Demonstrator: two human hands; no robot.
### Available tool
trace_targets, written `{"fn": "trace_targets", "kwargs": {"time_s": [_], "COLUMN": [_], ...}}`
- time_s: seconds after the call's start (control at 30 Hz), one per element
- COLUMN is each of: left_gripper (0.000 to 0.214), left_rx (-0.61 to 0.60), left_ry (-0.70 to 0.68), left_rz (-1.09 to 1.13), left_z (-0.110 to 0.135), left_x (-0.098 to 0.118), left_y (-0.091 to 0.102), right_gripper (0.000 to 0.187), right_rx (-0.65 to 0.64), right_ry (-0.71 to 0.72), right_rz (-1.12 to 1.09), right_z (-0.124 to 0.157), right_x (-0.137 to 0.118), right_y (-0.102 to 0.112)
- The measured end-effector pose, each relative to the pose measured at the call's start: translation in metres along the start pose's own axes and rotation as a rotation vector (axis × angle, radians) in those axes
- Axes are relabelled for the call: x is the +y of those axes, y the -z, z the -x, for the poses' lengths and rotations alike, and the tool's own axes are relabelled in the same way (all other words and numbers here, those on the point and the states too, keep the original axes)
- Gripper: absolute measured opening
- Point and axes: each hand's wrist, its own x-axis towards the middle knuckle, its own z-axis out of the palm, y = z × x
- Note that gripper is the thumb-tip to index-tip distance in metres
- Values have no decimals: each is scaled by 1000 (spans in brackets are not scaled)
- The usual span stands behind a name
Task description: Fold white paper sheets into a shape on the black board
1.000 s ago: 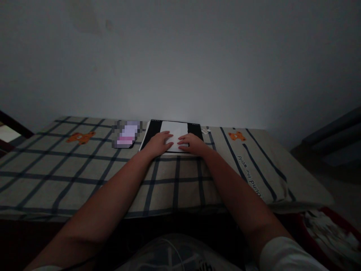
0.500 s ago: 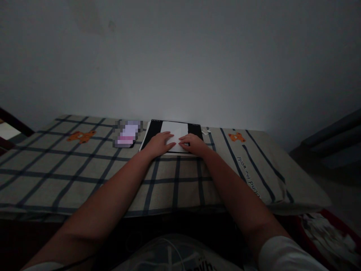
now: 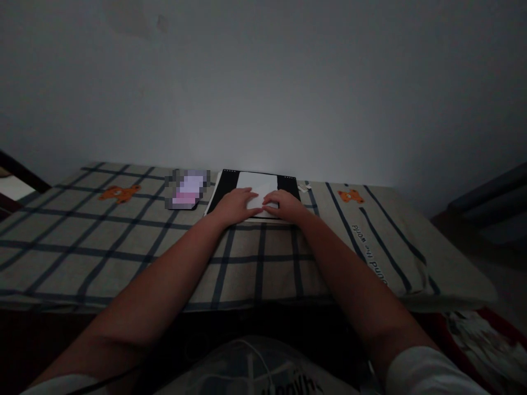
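A white sheet of paper (image 3: pixel 257 181) lies on a black pad (image 3: pixel 225 184) with a row of small holes along its far edge. My left hand (image 3: pixel 235 206) rests on the left side of the paper, fingers stretched forward and thumb apart from them. On the right side lies my right hand (image 3: pixel 287 205), its fingers bent slightly and a gap showing between them and the thumb. Both thumb tips nearly meet at the near part of the paper. The paper's near edge is partly hidden by my hands.
A checked cloth (image 3: pixel 181 274) with bear prints covers the table. Left of the pad lies a phone (image 3: pixel 188 189), its screen blurred out. Small white scraps (image 3: pixel 304 187) are right of the pad. Behind the table rises a grey wall (image 3: pixel 263 88).
The view has shifted slightly. My hands stay on the paper, with the two thumbs a little closer together; a pale folded shape seen between them earlier shows less now.
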Motion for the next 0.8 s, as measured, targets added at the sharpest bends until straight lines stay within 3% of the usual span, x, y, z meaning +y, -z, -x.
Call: {"fn": "trace_targets", "kwargs": {"time_s": [0.13, 0.27, 0.47, 0.57, 0.8], "left_gripper": [59, 54, 66, 66, 31], "left_rx": [8, 25, 45, 90, 202], "left_ry": [18, 19, 7, 12, 22], "left_rz": [40, 83, 157, 202, 247], "left_z": [-1, -1, -1, -2, -4], "left_x": [-1, -1, -1, -1, -1], "left_y": [-1, -1, -1, -1, 4], "right_gripper": [28, 24, 16, 16, 20], "right_rx": [-20, -19, -9, 64, 304], "right_ry": [14, 8, -3, -31, -51], "right_rz": [-12, 9, 40, 19, -7], "right_z": [2, 3, 0, -1, -1], "right_x": [2, 3, -3, -7, -14], "right_y": [0, 0, 3, 7, 16]}}
